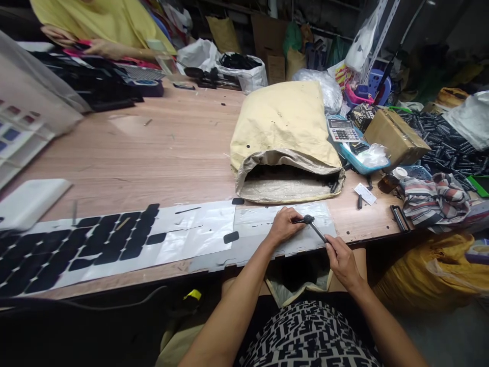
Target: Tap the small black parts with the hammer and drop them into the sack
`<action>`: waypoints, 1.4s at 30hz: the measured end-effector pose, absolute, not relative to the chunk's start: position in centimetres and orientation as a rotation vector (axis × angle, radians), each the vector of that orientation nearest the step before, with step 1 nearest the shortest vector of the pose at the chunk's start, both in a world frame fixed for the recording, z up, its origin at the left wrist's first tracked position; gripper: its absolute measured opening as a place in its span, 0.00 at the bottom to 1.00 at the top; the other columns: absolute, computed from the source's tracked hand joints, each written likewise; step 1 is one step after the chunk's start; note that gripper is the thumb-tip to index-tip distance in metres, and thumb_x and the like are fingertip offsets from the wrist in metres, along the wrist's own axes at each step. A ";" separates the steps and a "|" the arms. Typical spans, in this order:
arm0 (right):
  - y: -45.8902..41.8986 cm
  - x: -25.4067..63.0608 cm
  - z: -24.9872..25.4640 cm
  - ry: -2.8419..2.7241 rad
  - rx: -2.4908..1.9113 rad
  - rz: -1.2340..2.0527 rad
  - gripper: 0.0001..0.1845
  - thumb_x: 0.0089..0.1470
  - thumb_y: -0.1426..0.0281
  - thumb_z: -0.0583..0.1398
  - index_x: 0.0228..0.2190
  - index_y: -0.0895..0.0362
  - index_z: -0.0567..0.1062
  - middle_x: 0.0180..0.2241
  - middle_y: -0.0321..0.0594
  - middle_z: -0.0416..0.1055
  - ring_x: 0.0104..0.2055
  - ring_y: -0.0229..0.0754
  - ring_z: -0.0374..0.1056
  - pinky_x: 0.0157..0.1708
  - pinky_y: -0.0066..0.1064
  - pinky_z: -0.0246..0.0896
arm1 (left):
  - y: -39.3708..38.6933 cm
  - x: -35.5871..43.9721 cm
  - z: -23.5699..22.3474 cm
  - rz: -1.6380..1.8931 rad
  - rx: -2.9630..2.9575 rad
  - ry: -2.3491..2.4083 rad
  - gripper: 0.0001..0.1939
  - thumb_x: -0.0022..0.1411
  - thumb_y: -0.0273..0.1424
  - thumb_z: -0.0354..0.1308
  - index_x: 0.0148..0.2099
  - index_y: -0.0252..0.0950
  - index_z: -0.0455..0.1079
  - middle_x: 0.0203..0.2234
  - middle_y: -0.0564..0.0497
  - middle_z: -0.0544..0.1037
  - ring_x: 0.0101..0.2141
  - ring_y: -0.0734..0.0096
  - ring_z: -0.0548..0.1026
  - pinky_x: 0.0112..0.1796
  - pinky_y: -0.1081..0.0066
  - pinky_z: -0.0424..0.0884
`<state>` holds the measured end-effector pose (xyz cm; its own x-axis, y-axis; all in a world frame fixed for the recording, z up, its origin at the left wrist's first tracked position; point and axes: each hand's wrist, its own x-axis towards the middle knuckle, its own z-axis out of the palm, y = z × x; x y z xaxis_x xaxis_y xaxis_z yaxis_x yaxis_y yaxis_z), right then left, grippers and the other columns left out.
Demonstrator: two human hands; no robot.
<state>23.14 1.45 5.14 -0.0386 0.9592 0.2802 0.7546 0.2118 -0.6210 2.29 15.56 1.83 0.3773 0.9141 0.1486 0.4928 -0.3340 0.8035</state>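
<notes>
My left hand (284,224) is closed with its fingertips on a small black piece (298,220) above the near table edge. My right hand (343,261) is closed round the lower end of a grey metal rod (318,232). At its upper end the rod meets a round black part (308,219) beside my left fingertips. Whether the black pieces are joined I cannot tell. Under my hands lies a clear-covered sheet (252,230). Just beyond them an open-mouthed cream sack (282,122) lies on its side, with dark items inside.
Black rounded pads (110,237) lie in rows on white sheet at left. A calculator (343,130) sits on a blue basket (367,165), near a cardboard box (397,135) and brown bottle (392,181). Across the table, a person in a yellow top (99,23) handles black material.
</notes>
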 end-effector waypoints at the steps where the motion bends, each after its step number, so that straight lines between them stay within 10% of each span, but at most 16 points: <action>1: 1.5 23.2 5.3 -1.823 -1.591 0.394 0.18 0.67 0.66 0.51 0.53 0.54 0.75 0.40 0.45 0.75 0.42 0.43 0.73 0.46 0.34 0.71 | 15.6 2.3 1.8 0.803 1.966 1.209 0.05 0.53 0.32 0.69 0.33 0.40 0.78 0.29 0.52 0.78 0.37 0.63 0.70 0.42 0.62 0.64; 11: 1.6 24.5 4.8 -1.746 -1.658 0.405 0.18 0.67 0.65 0.52 0.51 0.55 0.75 0.43 0.44 0.76 0.46 0.43 0.73 0.48 0.35 0.69 | 15.4 2.5 1.7 0.817 1.984 1.239 0.05 0.51 0.30 0.69 0.32 0.39 0.77 0.29 0.52 0.78 0.37 0.62 0.70 0.42 0.62 0.65; 25: 10.3 26.6 4.1 -2.017 -2.096 -0.394 0.17 0.65 0.68 0.54 0.52 0.55 0.74 0.38 0.44 0.69 0.40 0.46 0.59 0.38 0.34 0.52 | 15.7 1.9 1.8 0.704 2.045 1.175 0.08 0.56 0.38 0.65 0.31 0.39 0.77 0.28 0.51 0.77 0.36 0.63 0.69 0.43 0.62 0.65; 34: 10.2 26.6 3.9 -2.019 -2.086 -0.395 0.16 0.65 0.67 0.53 0.51 0.55 0.73 0.39 0.44 0.67 0.41 0.46 0.58 0.37 0.34 0.50 | 9.3 0.6 3.1 0.590 2.198 0.878 0.07 0.48 0.37 0.74 0.32 0.46 0.82 0.62 0.50 0.66 0.62 0.45 0.60 0.61 0.46 0.56; 42: 10.3 26.5 3.6 -2.010 -2.080 -0.433 0.16 0.65 0.68 0.53 0.51 0.55 0.73 0.38 0.44 0.67 0.41 0.46 0.58 0.37 0.34 0.49 | 6.4 1.4 3.0 0.717 2.292 1.015 0.17 0.50 0.40 0.73 0.43 0.43 0.79 0.60 0.44 0.69 0.60 0.45 0.64 0.58 0.46 0.61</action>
<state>26.47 10.33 3.59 0.0233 0.9341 0.3563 0.9979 -0.0432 0.0478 1.41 6.44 3.00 0.5771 0.7770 0.2513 0.4970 -0.5784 0.6469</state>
